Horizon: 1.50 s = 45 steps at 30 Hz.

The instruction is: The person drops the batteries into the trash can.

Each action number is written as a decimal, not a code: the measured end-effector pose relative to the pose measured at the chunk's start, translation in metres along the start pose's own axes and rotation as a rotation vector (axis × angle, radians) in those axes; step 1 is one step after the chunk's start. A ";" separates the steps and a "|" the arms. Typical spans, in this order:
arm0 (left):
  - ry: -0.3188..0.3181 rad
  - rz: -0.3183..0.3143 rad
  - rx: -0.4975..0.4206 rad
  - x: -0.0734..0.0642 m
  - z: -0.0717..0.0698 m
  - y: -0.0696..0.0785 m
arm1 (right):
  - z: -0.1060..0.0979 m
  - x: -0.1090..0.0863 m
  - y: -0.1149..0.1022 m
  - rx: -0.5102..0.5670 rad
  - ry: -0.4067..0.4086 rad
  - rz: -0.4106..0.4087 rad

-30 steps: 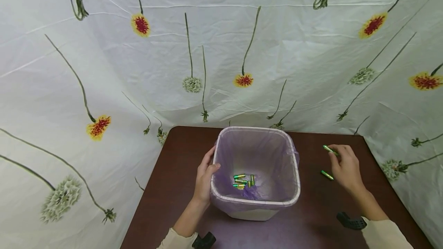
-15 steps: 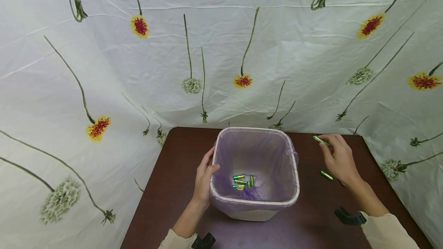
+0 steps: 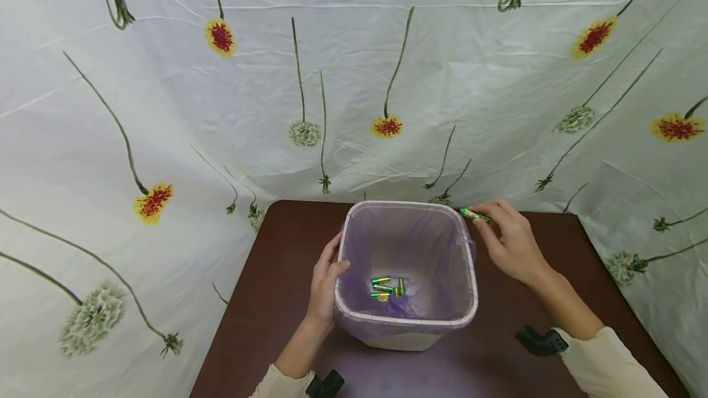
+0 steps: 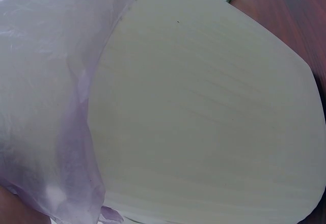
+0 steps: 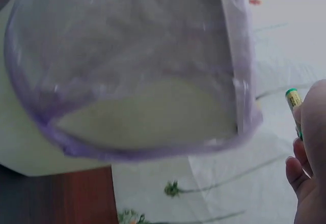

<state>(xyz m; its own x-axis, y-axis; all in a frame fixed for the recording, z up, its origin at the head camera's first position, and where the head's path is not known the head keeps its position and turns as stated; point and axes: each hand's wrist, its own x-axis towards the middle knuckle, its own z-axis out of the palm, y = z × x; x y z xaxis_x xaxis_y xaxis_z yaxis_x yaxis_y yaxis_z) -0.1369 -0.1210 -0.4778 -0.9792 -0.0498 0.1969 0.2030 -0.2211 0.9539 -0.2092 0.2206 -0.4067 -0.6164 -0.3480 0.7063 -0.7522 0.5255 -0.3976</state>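
Observation:
A white trash bin (image 3: 407,341) lined with a thin purple bag (image 3: 426,244) stands mid-table. My left hand (image 3: 326,287) grips its left side, the thumb over the rim and the fingers on the outside. Between thumb and fingertips my right hand (image 3: 511,241) pinches a green and gold battery (image 3: 475,215), just beyond the bin's far right corner. Seen from the right wrist, that battery (image 5: 294,100) pokes out past the fingers. Several more green and gold batteries (image 3: 383,288) lie at the bottom of the bin, on the bag.
The bin rests on a dark brown table (image 3: 287,244). Behind and beside it hangs a white flower-printed cloth (image 3: 354,158). Both forearms wear black wrist mounts, the right one (image 3: 541,341) near the table's right side.
My right hand has carried the battery leftward and away from me, up to the bin's far right corner. The loose battery on the table is now hidden behind that arm. My left hand stays put.

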 end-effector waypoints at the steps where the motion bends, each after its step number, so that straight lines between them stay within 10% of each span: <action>1: -0.001 -0.003 -0.002 0.000 0.000 0.000 | 0.002 0.002 -0.002 0.007 -0.012 -0.011; 26: 0.000 0.009 -0.015 0.003 0.003 0.001 | 0.033 0.029 -0.016 0.026 -0.154 -0.148; 45: 0.009 0.004 -0.040 0.001 0.004 0.001 | 0.006 -0.009 0.009 -0.022 -0.101 0.042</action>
<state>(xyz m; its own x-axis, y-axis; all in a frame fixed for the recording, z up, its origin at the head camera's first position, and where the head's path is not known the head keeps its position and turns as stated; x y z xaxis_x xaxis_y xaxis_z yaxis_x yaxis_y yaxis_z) -0.1373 -0.1175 -0.4756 -0.9782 -0.0596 0.1987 0.2074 -0.2597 0.9431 -0.2122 0.2238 -0.4198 -0.6684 -0.4010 0.6264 -0.7207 0.5574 -0.4122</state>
